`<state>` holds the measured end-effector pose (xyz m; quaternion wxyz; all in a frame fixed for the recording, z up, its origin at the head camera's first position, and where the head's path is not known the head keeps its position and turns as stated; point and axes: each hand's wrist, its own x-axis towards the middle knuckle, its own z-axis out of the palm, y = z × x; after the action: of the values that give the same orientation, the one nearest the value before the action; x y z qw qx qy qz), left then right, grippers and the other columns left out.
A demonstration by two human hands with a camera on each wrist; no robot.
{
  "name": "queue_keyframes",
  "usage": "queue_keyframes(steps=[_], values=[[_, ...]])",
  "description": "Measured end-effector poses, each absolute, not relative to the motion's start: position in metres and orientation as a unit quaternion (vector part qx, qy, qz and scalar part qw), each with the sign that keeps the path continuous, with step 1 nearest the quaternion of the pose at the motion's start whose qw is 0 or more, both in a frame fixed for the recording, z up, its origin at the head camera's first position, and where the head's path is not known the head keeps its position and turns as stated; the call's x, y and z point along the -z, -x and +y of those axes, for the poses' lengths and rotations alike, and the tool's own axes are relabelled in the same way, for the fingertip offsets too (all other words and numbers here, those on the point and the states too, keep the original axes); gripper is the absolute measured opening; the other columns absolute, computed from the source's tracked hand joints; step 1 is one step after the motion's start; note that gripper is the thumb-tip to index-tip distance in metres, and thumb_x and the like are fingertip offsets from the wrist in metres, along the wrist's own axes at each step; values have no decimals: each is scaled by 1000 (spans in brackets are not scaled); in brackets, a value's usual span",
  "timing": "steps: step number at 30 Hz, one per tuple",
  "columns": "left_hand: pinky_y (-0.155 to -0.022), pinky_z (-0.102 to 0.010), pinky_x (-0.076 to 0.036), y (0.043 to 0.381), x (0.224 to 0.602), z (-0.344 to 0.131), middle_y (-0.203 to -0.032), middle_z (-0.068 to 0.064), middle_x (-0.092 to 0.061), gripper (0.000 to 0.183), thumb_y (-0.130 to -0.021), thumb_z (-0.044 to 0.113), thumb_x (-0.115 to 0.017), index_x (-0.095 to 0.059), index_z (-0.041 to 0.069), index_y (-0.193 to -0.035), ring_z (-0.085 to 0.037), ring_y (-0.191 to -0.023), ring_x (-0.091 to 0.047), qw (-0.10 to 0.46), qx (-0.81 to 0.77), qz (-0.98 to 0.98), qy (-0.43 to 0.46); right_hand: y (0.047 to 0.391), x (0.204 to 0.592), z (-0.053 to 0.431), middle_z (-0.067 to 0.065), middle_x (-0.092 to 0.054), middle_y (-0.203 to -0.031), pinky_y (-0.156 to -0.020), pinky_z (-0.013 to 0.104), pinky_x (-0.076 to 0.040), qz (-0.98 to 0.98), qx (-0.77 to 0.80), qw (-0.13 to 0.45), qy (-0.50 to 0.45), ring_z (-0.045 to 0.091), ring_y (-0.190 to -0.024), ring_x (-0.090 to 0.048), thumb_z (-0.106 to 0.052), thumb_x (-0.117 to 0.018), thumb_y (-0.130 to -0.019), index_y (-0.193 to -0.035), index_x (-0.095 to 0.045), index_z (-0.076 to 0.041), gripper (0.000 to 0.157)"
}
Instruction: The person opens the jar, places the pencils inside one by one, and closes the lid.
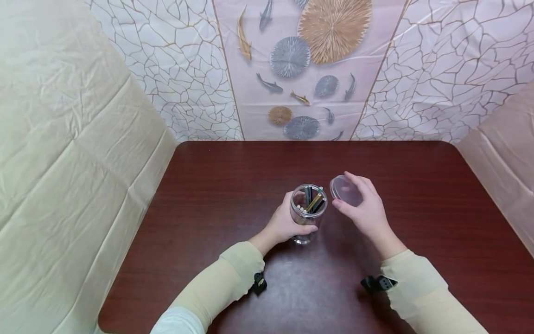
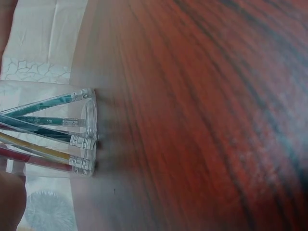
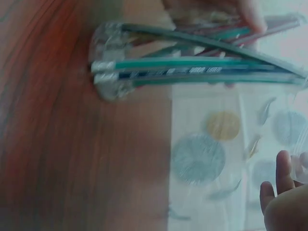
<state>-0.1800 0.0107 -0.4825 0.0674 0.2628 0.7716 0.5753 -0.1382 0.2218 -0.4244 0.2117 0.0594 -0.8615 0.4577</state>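
My left hand point(image 1: 284, 223) grips a clear jar point(image 1: 303, 239) around its side. Several pencils point(image 1: 314, 200) in green, yellow and dark colours stand inside, leaning against the open mouth. To the right of the jar, my right hand point(image 1: 370, 212) holds a round clear lid point(image 1: 347, 191) by its edges between thumb and fingers, tilted and apart from the rim. In the left wrist view, the pencils' metal ferrules point(image 2: 79, 142) gather at the jar's base. The right wrist view shows the pencils point(image 3: 192, 70) through the jar wall, with part of the right hand point(image 3: 291, 204) at the lower right.
A dark reddish-brown wooden table point(image 1: 200, 199) lies under both hands. Behind it hangs a cloth point(image 1: 292, 93) printed with fish and round leaf shapes. Pale fabric panels point(image 1: 83, 153) flank the table on the left and right.
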Motion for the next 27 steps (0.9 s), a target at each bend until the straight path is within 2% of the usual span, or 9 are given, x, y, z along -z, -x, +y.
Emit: queue_keyframes(steps=[3, 8, 11, 22, 27], values=[[-97, -29, -39, 179, 483, 11, -123, -2, -55, 87, -63, 19, -87, -36, 14, -132, -12, -112, -52, 71, -577, 770, -261, 137, 418, 213, 14, -52, -118, -85, 12, -33, -852, -465, 223, -93, -1, -98, -51, -3, -80, -68, -132, -52, -3, 70], [-97, -28, -39, 176, 478, 10, -123, -4, -55, 86, -64, 16, -87, -35, 13, -132, -12, -112, -52, 73, -578, 770, -260, 137, 415, 205, 14, -52, -119, -89, 14, -32, -852, -458, 219, -132, 20, -107, -50, -6, -82, -65, -132, -51, -2, 74], [-97, -27, -39, 176, 478, 10, -122, -4, -56, 86, -63, 17, -87, -35, 14, -132, -13, -110, -53, 74, -573, 776, -255, 136, 415, 202, 14, -52, -120, -93, 18, -31, -859, -443, 210, -149, 26, -112, -46, -9, -83, -64, -132, -50, -1, 76], [-96, -27, -40, 180, 483, 10, -127, -4, -52, 90, -63, 21, -88, -34, 15, -134, -14, -111, -52, 75, -573, 774, -258, 134, 415, 184, 13, -49, -122, -92, 43, -37, -869, -427, 183, -172, 28, -112, -47, -16, -85, -63, -132, -51, -3, 78], [-93, -27, -42, 180, 483, 11, -122, -4, -56, 90, -62, 22, -88, -34, 15, -134, -13, -108, -54, 74, -563, 783, -254, 136, 411, 179, 12, -48, -124, -91, 46, -39, -875, -416, 169, -181, 28, -113, -47, -20, -86, -63, -134, -50, -6, 81]])
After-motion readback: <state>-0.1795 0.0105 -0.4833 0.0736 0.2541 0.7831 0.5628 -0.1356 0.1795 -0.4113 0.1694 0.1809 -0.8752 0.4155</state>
